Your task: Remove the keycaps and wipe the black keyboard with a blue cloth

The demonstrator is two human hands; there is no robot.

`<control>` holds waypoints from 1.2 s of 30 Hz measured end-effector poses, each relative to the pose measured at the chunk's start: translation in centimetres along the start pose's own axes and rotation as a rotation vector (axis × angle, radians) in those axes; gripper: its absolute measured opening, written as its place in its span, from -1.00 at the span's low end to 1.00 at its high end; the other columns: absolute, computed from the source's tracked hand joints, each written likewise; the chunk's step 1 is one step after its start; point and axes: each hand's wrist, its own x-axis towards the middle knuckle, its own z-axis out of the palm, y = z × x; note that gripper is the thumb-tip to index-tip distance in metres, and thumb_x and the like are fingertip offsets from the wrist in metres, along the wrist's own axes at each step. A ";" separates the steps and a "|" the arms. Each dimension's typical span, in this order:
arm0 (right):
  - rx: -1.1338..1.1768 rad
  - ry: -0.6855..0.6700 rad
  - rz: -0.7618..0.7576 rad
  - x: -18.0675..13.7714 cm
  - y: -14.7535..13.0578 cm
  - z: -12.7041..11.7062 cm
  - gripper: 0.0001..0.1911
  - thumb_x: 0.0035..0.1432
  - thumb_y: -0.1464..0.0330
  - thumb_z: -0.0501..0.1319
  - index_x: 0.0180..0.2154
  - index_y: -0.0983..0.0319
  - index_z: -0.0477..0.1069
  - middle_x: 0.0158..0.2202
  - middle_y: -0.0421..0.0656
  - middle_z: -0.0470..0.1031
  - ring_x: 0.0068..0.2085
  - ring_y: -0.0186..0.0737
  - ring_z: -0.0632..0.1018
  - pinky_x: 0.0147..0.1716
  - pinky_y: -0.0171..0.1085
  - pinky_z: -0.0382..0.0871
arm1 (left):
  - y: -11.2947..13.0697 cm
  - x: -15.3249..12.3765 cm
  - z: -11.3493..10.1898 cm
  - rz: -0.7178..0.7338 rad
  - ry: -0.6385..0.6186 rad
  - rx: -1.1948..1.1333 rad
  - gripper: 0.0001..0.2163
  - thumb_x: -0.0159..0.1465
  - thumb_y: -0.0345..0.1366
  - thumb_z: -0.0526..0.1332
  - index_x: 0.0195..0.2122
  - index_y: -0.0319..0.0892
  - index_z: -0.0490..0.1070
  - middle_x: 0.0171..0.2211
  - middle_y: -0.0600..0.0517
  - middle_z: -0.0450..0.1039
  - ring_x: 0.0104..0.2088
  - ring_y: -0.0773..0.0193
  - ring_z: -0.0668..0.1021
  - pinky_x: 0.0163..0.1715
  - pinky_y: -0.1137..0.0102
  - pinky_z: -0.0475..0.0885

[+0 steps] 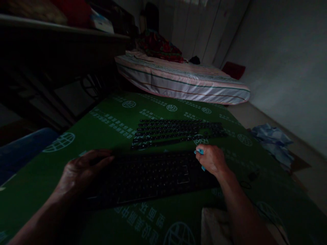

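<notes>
A black keyboard base (153, 177) with its keycaps off lies across the green sheet. At its far left corner my left hand (87, 166) is closed on the edge, thumb and fingers close together; the part under the fingers is hidden. Over the right end, my right hand (211, 158) grips a slim blue tool (203, 167) in a closed fist. Its tip points left, but the dark picture does not show what kind of tool it is. Beyond the base, loose black keycaps (166, 131) are laid out in rows.
The green sheet (102, 136) bears printed white globes and lettering. A cloth (212, 223) lies near right, beside a dark cable (270, 219). Behind stands a bed (184, 83); a shelf (63, 29) is at upper left, crumpled fabric (272, 139) on the floor at right.
</notes>
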 end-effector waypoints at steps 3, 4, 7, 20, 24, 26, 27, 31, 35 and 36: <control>-0.044 -0.037 -0.010 0.0 -0.1 -0.3 -0.79 0.09 0.31 0.15 -0.30 0.10 0.56 -0.39 -0.21 0.60 -0.36 -0.26 0.55 -0.45 -0.36 0.12 | 0.1 0.0 -0.1 -0.004 -0.007 0.003 -0.67 -0.05 0.02 0.17 -0.36 -0.05 0.53 -0.14 0.03 0.58 -0.12 0.04 0.57 0.00 0.27 0.42; -0.040 -0.037 -0.002 0.0 0.0 -0.3 -0.79 0.09 0.30 0.15 -0.30 0.09 0.56 -0.40 -0.21 0.60 -0.36 -0.26 0.55 -0.45 -0.36 0.12 | 0.1 0.0 -0.1 -0.006 -0.010 0.007 -0.66 -0.05 0.02 0.17 -0.37 -0.05 0.53 -0.14 0.03 0.58 -0.11 0.04 0.57 0.00 0.27 0.42; -0.003 -0.019 0.013 0.0 0.2 -0.4 -0.78 0.11 0.28 0.13 -0.32 0.09 0.56 -0.44 -0.24 0.58 -0.39 -0.29 0.53 -0.44 -0.37 0.12 | 0.2 -0.1 -0.2 -0.010 -0.020 -0.003 -0.66 -0.06 0.03 0.17 -0.36 -0.06 0.53 -0.13 0.01 0.57 -0.09 0.03 0.56 0.02 0.26 0.40; 0.043 0.005 0.020 0.1 0.7 -0.4 -0.80 0.09 0.31 0.14 -0.36 0.10 0.56 -0.50 -0.26 0.54 -0.43 -0.31 0.50 -0.46 -0.39 0.12 | 0.4 -0.4 0.0 -0.038 0.007 -0.015 -0.68 -0.03 0.01 0.17 -0.35 -0.02 0.53 -0.13 0.06 0.58 -0.10 0.02 0.57 0.03 0.22 0.40; 0.050 -0.016 -0.013 0.0 0.1 -0.2 -0.79 0.09 0.31 0.13 -0.36 0.10 0.56 -0.49 -0.26 0.55 -0.42 -0.30 0.51 -0.45 -0.38 0.13 | 0.5 -0.4 0.0 -0.041 0.006 -0.029 -0.68 -0.06 0.01 0.18 -0.37 -0.02 0.52 -0.15 0.06 0.58 -0.12 0.03 0.57 0.03 0.23 0.40; 0.028 -0.032 -0.017 0.0 -0.1 -0.3 -0.79 0.07 0.32 0.13 -0.34 0.09 0.57 -0.48 -0.25 0.56 -0.41 -0.29 0.52 -0.45 -0.38 0.13 | 0.7 -0.5 -0.2 -0.032 0.009 -0.047 -0.69 -0.06 0.01 0.18 -0.38 -0.02 0.52 -0.16 0.06 0.58 -0.14 0.03 0.58 0.02 0.23 0.41; 0.018 -0.032 -0.013 0.0 0.0 -0.4 -0.78 0.06 0.32 0.14 -0.34 0.09 0.57 -0.48 -0.25 0.57 -0.40 -0.29 0.53 -0.45 -0.37 0.13 | 0.8 -0.5 -0.2 -0.034 0.011 -0.056 -0.69 -0.07 0.01 0.17 -0.39 -0.02 0.51 -0.16 0.05 0.58 -0.13 0.02 0.57 0.02 0.23 0.41; 0.053 0.015 0.024 0.2 0.8 -0.5 -0.80 0.04 0.34 0.14 -0.38 0.12 0.56 -0.50 -0.25 0.54 -0.43 -0.30 0.51 -0.47 -0.39 0.14 | 1.5 -0.8 -0.3 -0.067 -0.012 -0.064 -0.65 -0.09 0.03 0.15 -0.37 -0.05 0.51 -0.12 0.00 0.56 -0.09 -0.03 0.56 0.08 0.17 0.36; 0.182 0.049 0.036 0.4 1.6 -0.4 -0.81 0.06 0.34 0.14 -0.43 0.14 0.53 -0.54 -0.28 0.49 -0.47 -0.34 0.49 -0.48 -0.41 0.18 | 1.5 -0.9 -0.3 -0.066 -0.012 -0.058 -0.65 -0.09 0.05 0.15 -0.38 -0.02 0.51 -0.12 0.02 0.56 -0.09 -0.02 0.56 0.08 0.16 0.36; 0.188 0.050 0.043 0.4 1.6 -0.4 -0.82 0.06 0.34 0.14 -0.43 0.14 0.53 -0.55 -0.29 0.49 -0.48 -0.34 0.49 -0.48 -0.41 0.18 | 1.4 -0.8 -0.3 -0.063 -0.005 -0.053 -0.65 -0.10 0.05 0.15 -0.39 -0.02 0.50 -0.14 0.03 0.56 -0.10 -0.02 0.56 0.07 0.16 0.37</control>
